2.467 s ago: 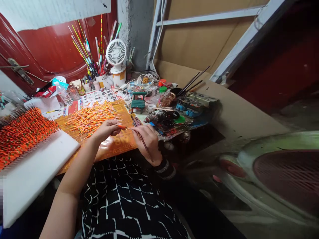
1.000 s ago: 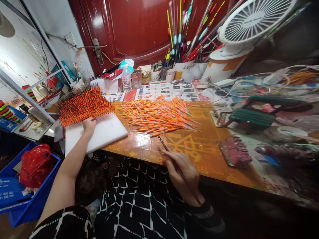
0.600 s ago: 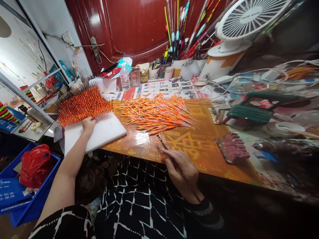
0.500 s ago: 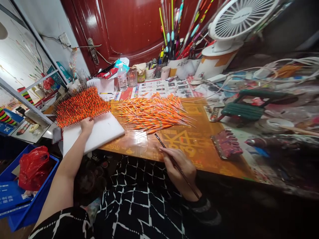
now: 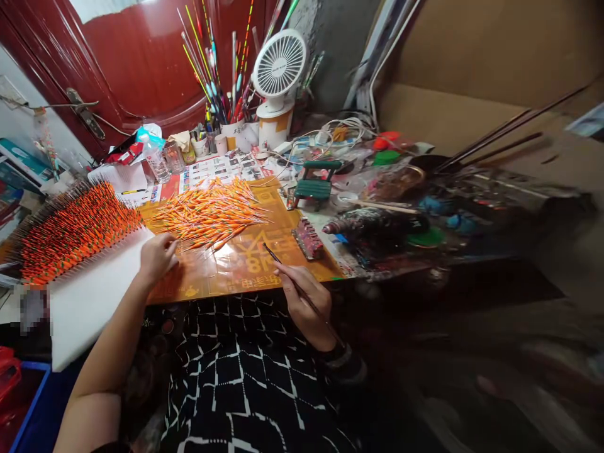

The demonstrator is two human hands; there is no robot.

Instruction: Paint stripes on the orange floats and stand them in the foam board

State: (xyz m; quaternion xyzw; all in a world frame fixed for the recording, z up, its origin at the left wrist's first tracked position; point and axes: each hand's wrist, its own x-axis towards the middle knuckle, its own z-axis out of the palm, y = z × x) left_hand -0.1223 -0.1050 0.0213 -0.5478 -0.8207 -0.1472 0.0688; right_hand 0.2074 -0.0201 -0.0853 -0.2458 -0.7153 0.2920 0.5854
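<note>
My left hand hovers at the edge of a white foam board, close to a heap of orange-striped fishing floats on an orange printed mat. It holds nothing that I can see. Dense rows of painted floats stand upright in the foam. My right hand grips a thin dark paintbrush, whose tip points up and left over the mat, touching nothing.
A pink-red bristly block lies at the mat's right edge, beyond it a small green model chair, a dark paint bottle and tangled white cables. A white fan and a pot of long floats stand at the back, before a red door.
My view has swung right. My left hand has moved off the foam board toward the loose floats. My right hand stays at the table's front edge with the brush.
</note>
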